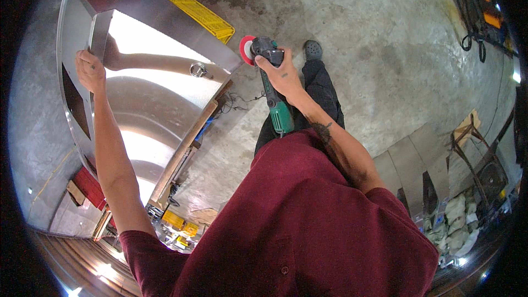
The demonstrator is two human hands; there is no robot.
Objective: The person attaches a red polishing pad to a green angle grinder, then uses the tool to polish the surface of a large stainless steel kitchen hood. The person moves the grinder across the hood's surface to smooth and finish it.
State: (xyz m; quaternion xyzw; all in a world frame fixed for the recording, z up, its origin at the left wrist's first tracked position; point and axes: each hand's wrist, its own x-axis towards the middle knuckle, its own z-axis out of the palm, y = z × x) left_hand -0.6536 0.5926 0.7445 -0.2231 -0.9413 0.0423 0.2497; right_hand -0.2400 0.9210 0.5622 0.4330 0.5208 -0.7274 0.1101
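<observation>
My right hand [283, 74] is closed round the head of a green and black angle grinder [280, 116]. Its red disc [246, 49] with a pale centre points left, and the grinder's body hangs down in front of my legs, clear of the metal. To the left stands a shiny sheet-metal piece [143, 96] with a raised flange along its far-left side. My left hand [92, 71] has its fingers curled over that flange. A small metal ring [198, 70] sits on the bright surface near its right corner.
A yellow plastic crate [201, 16] lies beyond the metal. Dark cable [234, 103] lies on the concrete floor [379, 38] by the bench edge. Flat panels [410, 154] and a metal frame [470, 146] are at the right. Yellow bins [173, 220] stand at lower left.
</observation>
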